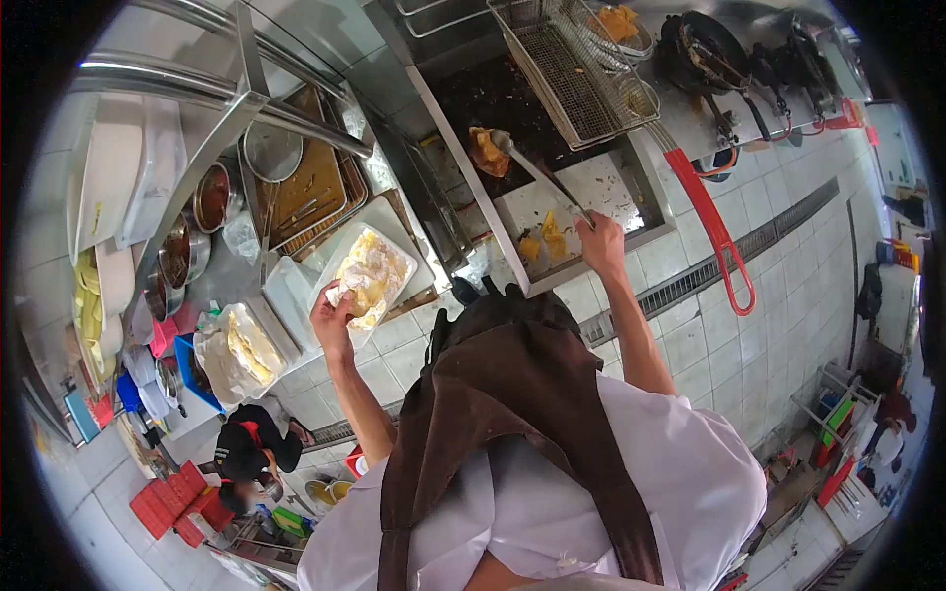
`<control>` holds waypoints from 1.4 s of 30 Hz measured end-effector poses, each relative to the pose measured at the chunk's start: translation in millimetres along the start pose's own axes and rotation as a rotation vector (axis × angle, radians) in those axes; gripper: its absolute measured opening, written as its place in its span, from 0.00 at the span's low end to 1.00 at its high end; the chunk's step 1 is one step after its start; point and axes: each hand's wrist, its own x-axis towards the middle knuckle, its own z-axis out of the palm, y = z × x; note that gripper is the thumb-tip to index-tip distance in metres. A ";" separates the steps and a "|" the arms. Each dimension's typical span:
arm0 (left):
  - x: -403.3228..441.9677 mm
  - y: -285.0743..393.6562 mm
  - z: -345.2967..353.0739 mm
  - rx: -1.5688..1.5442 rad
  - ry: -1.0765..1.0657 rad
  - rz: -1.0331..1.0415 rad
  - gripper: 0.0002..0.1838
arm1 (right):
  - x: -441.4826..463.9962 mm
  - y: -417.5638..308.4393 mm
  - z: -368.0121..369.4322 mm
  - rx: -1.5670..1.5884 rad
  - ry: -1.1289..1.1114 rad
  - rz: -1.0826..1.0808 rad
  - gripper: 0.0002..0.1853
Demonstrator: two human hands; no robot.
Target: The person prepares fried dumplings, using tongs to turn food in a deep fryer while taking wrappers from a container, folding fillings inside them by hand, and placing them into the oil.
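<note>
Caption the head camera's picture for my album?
Right hand holds tongs over fryer; left hand at tray of powdery food.

My tongs (537, 171) look shiny metal, the fry basket (567, 84) wire mesh, its handle (702, 202) glossy plastic, my apron (512, 355) matt cloth.

This is a working kitchen of the commercial sort, seemingly a restaurant's or food stall's. The clearest sign is the big steel fryer (611, 179) with its dark bottom and scattered crumbs. A long wire basket (564, 84) with a red handle lies across it, and tongs (552, 182) hold a browned piece of food (488, 151) over it. Right of the fryer stand blackened pans (705, 51); left of it, a tabletop carries a tray of floured food (367, 276), metal pots (212, 197) and a sieve (273, 151). Below the fryer, a drain grate (734, 252) crosses the tiled floor (680, 330). The wearer's brown apron (493, 374) and a co-worker (258, 443) beyond the tabletop also suggest a workplace.
</note>
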 end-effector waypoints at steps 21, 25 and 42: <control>2.5 1.8 3.7 -0.039 -0.017 0.033 0.14 | 43.1 18.5 93.8 0.320 0.045 -0.029 0.19; 6.8 0.1 3.1 -0.035 -0.028 0.054 0.14 | 29.1 3.1 68.2 0.134 0.104 -0.236 0.20; 16.8 1.5 -2.6 -0.063 -0.083 0.071 0.14 | -15.4 -27.7 22.6 -0.178 0.205 -0.503 0.24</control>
